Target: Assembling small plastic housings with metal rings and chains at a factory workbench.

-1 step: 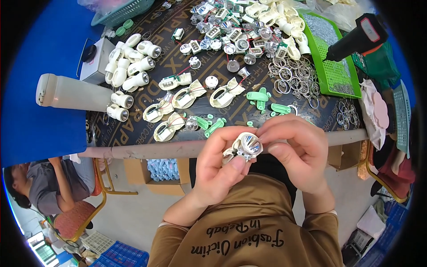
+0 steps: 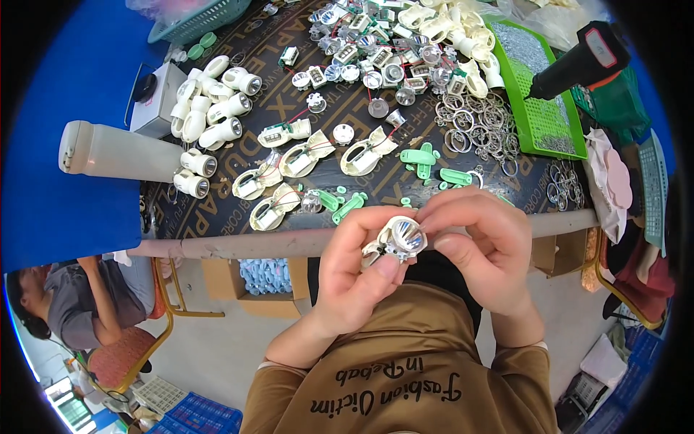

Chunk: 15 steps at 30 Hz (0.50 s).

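Head view.
Left hand (image 2: 354,271): fingers and thumb closed around a cream torch (image 2: 394,242), silvery reflector (image 2: 408,235) exposed; torch located before the person's body, at the near edge of the table (image 2: 210,247).
Right hand (image 2: 484,249): fingers curled, tips at the reflector's rim; whether they pinch anything, cannot tell.
On the table: open cream shells (image 2: 352,163), with parts inside; green plastic pieces (image 2: 419,155); metal rings (image 2: 463,140), heaped; green tray (image 2: 536,116), right; closed torches (image 2: 224,108), grouped left.
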Tool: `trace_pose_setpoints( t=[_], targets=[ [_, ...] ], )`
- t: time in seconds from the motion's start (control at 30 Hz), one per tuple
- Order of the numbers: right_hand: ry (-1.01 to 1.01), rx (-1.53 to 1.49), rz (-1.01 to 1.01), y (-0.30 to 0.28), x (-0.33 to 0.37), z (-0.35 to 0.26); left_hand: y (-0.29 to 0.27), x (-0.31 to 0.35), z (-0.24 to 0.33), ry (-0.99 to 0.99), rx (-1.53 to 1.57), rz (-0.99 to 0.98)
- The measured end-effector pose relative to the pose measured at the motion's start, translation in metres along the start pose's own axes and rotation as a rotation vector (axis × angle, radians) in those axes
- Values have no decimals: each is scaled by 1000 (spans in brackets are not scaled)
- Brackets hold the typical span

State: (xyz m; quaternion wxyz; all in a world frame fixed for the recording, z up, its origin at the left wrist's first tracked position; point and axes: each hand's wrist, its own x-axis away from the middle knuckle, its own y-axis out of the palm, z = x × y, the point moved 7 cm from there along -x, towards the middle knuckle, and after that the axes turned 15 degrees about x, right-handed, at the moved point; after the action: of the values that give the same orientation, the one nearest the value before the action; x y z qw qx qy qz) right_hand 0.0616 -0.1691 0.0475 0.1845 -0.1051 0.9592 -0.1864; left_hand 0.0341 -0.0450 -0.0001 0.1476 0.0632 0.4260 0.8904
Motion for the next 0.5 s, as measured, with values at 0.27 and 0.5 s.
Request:
trace_pose_setpoints(
  t=[0.27, 0.5],
  targets=[
    [118, -41, -74, 12, 19, 9, -1, 10, 1, 201, -658, -17],
    [189, 46, -34, 15, 54, 28, -9, 27, -26, 10, -684, -42]
  ],
)
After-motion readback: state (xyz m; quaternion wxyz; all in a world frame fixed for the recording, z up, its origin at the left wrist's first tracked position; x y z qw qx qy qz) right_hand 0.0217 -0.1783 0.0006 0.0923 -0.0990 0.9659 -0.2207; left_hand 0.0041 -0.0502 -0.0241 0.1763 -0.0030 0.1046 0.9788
